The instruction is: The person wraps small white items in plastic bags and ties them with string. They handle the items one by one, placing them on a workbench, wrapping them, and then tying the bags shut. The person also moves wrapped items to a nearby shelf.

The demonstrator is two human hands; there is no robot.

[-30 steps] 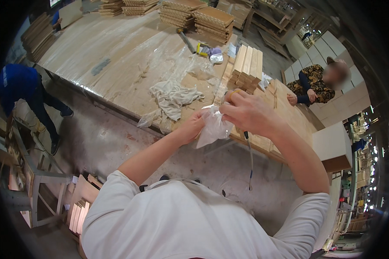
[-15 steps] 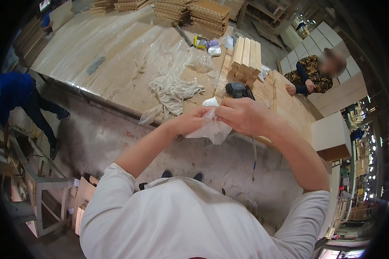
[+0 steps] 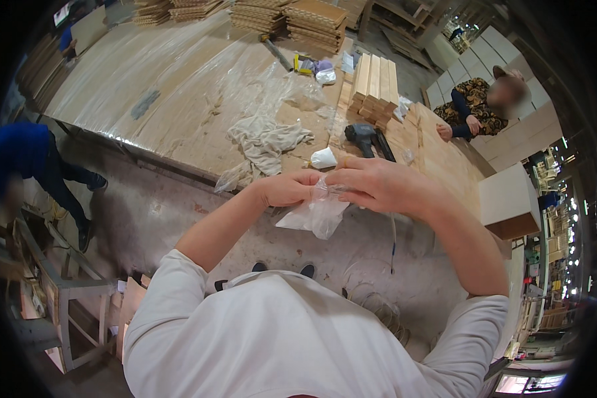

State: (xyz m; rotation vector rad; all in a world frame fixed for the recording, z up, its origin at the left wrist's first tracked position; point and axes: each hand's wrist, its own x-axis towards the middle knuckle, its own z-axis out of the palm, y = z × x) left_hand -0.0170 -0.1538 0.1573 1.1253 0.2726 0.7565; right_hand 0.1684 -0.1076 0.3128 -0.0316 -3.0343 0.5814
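Observation:
Both hands meet in front of the table's near edge, around a clear plastic bag (image 3: 317, 217) that hangs down from the fingers. My left hand (image 3: 290, 189) pinches the gathered top of the bag. From the other side, my right hand (image 3: 381, 184) grips that same gathered neck, fingers bent; its fingertips are partly hidden by the plastic. What the bag contains, if anything, cannot be made out. Just beyond the hands, a small white wrapped bundle (image 3: 324, 158) lies on the table. Behind my right hand lies a dark nail gun (image 3: 368, 139).
On the wooden table (image 3: 179, 126) lie a crumpled cloth (image 3: 268, 142), a hammer (image 3: 276, 53) and stacked wood strips (image 3: 374, 89). Panel stacks (image 3: 315, 25) stand at the far edge. A co-worker (image 3: 484, 106) is at the right, another person (image 3: 36, 159) at the left. A white box (image 3: 509, 199) stands right.
My hands and the bag have come slightly lower and nearer to me. The white bundle and the nail gun now show more fully. The bag hangs in a different fold.

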